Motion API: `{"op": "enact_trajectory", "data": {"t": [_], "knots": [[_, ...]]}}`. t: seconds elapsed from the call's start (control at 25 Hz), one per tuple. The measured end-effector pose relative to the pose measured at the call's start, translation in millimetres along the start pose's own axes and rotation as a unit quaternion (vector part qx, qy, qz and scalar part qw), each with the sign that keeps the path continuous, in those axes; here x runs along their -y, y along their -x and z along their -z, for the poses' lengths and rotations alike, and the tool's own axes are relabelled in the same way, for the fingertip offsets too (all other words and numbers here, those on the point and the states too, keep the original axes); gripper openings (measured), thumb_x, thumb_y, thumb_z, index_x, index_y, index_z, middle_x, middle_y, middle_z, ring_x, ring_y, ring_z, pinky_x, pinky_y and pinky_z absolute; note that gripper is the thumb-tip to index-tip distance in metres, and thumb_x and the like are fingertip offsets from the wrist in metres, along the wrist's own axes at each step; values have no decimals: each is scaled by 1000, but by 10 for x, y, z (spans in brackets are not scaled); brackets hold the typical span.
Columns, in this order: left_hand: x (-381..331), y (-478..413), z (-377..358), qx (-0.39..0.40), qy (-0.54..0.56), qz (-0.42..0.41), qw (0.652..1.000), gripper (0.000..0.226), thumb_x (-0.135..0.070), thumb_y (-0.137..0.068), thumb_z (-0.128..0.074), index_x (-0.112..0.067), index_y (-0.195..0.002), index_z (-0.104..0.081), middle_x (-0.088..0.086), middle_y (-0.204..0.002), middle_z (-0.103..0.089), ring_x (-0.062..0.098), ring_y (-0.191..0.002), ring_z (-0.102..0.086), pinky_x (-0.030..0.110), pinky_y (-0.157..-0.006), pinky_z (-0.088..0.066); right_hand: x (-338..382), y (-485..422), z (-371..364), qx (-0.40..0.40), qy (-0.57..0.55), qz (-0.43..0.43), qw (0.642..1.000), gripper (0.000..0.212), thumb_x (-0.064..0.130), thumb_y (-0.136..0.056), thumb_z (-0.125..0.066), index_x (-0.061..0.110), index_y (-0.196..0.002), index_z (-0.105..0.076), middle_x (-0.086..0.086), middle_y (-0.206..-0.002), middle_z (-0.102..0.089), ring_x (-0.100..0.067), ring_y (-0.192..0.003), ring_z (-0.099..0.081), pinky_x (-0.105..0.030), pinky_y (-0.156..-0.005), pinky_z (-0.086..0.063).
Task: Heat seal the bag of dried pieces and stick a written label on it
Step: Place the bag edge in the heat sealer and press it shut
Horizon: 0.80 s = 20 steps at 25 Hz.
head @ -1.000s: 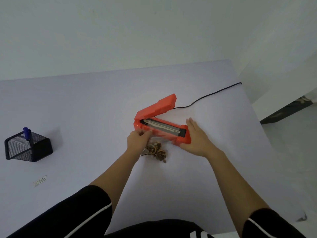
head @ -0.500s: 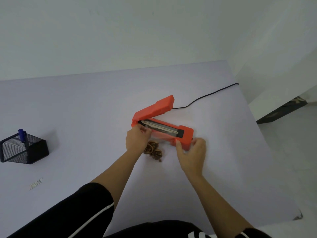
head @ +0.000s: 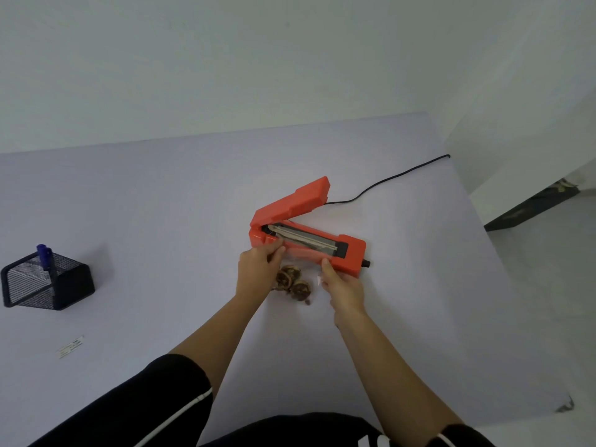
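Observation:
An orange heat sealer lies in the middle of the white table with its lid raised. A clear bag of brown dried pieces lies just in front of it, its open edge laid over the sealing bar. My left hand pinches the bag's left top corner against the bar. My right hand pinches the bag's right edge next to the sealer's right end. A small white label strip lies at the near left of the table.
A black mesh pen holder with a blue pen stands at the left. The sealer's black cord runs back right to the table's edge. The table ends close on the right, with floor beyond.
My right hand has left the sealer's right end, come nearer and taken the bag's right edge. My left hand stays on the left corner.

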State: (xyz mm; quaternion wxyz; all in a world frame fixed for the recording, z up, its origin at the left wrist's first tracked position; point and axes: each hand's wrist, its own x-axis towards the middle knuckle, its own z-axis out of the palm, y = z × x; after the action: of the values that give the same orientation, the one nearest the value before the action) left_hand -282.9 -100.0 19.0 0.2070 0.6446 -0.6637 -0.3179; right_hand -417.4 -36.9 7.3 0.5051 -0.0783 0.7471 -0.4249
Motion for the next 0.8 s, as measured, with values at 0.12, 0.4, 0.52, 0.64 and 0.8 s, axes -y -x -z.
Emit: {"op": "enact_trajectory", "data": {"t": [0.12, 0.4, 0.52, 0.64, 0.8], "knots": [[37, -49, 31, 31, -21, -12, 999, 27, -24, -93, -53, -13, -113, -67, 12, -81, -72, 19, -67, -60, 23, -70, -43, 28, 16, 12, -24, 63, 50, 996, 40, 47, -82, -62, 10, -68, -68, -14, -84, -71, -31, -82, -67, -43, -76, -51], [26, -116, 39, 51, -41, -26, 998, 27, -21, -91, -56, -17, -116, -65, 12, -83, -73, 27, -73, -64, 32, -78, -52, 190, 27, -3, -62, 195, 178, 963, 20, 31, -83, -66, 14, -79, -75, -4, -72, -73, -16, -65, -64, -20, -55, -43], [26, -168, 66, 80, -47, -20, 996, 23, -22, -90, -57, -15, -110, -69, 12, -83, -73, 27, -75, -65, 29, -73, -50, 214, 32, 2, -69, 206, 197, 956, 14, 25, -82, -68, 13, -85, -74, -1, -74, -72, -12, -64, -63, -19, -56, -43], [22, -181, 89, 93, -45, -17, 995, 22, -21, -90, -58, -13, -107, -70, 11, -82, -72, 27, -74, -65, 31, -74, -52, 222, 18, 42, -54, 251, 260, 931, 11, 22, -82, -67, 14, -83, -74, 2, -66, -68, -4, -56, -56, -10, -52, -36], [17, -184, 85, 97, -28, -12, 995, 21, -20, -90, -58, -13, -105, -70, 12, -81, -72, 28, -74, -67, 35, -75, -55, 179, -33, 94, -33, 266, 321, 908, 13, 25, -83, -67, 15, -85, -75, 2, -67, -71, -3, -56, -59, -4, -52, -38]]}}
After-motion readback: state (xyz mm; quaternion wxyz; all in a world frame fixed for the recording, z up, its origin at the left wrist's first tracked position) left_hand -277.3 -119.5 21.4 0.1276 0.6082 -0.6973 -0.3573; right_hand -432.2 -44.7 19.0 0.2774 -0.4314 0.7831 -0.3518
